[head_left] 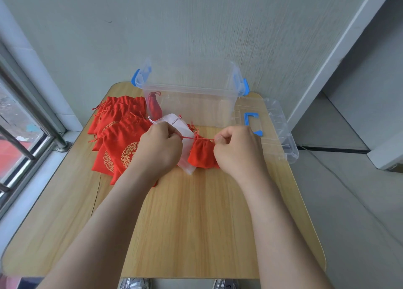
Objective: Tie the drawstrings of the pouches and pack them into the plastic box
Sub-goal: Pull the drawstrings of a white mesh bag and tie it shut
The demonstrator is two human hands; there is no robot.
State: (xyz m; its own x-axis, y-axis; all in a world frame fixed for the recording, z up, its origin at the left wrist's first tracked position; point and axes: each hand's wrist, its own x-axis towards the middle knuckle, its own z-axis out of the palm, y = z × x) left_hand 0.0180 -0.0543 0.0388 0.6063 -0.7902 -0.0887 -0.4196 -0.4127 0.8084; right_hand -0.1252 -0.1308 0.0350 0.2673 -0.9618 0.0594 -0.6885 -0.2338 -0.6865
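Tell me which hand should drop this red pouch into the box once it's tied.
Probably the right hand: the red pouch lies against it, and the box stands directly ahead. The left hand sits by the pile of pouches, ready for the next.

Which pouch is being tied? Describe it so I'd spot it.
On the wooden table, in front of the clear plastic box, look between the left hand and right hand. The small red pouch there is plain and cinched, unlike the white pouch beside it and the gold-printed pouches leftward.
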